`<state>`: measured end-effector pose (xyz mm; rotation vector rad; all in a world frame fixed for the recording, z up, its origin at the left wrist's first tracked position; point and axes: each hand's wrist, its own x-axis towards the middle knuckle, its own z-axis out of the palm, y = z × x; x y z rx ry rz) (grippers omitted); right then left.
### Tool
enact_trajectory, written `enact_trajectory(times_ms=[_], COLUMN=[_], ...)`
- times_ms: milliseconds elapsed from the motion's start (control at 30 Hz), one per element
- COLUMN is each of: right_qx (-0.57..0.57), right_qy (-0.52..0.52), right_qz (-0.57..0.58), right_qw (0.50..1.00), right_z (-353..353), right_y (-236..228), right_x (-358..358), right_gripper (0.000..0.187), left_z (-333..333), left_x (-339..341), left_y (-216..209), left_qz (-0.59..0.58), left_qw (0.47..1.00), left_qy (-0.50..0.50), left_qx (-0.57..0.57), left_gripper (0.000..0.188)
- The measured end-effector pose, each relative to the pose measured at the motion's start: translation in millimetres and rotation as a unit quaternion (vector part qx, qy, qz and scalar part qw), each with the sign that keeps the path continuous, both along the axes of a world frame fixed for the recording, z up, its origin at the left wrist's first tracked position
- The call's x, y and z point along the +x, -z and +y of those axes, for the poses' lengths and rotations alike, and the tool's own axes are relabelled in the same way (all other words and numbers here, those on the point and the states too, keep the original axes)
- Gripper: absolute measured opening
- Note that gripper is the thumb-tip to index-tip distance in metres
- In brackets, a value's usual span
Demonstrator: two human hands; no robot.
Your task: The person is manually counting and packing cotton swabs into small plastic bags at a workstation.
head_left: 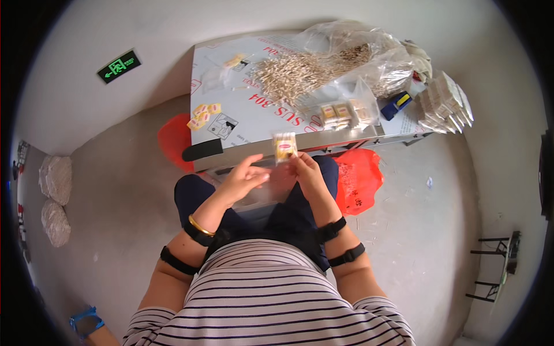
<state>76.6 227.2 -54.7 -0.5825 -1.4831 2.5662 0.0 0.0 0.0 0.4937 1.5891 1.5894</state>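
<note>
Swab packet, clear with yellow label, in hand at the table's near edge.
Packet (285, 147): upright, pinched at its lower right corner by the right hand (307, 172), above the lap; left hand (244, 180) just beside, fingers parted, nothing visibly gripped. Table (248, 124), metal-topped: loose heap of swabs (294, 75); filled packets (336, 116), right of centre; yellow cards (203, 115), left; dark blue object (396, 105), far right of the packets.

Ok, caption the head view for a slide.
Right hand holding a yellow-labelled packet, left hand open, near piled sticks.
</note>
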Motion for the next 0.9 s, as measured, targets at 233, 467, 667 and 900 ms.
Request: enact_trajectory(times_ms=[233,467,667,900], right_qx=[0.135,0.124,0.063,0.000], right_qy=[0.224,0.253,0.323,0.337], right_qz=[-0.098,-0.177,-0.206,-0.187], right_qw=[0.960,0.943,0.922,0.923], right_z=[122.9,190.7,217.3,217.9], right_y=[42.5,65.9,86.1,96.1], right_x=[-31.4,-96.8,-126.4,-133.3], right_gripper=[0.026,0.029,0.034,0.028], left_z=[-32.0,-59.8,-65.7,-61.8], left_x=[-20.9,-23.4,-31.6,-40.3], left_y=[14.6,28.7,25.9,33.3], left_qz=[0.023,-0.024,-0.031,-0.037], left_qw=[0.998,0.987,0.982,0.982], left_qy=[-0.060,-0.125,-0.124,-0.111], left_qx=[-0.027,-0.103,-0.142,-0.147], left_gripper=[0.053,0.045,0.044,0.043])
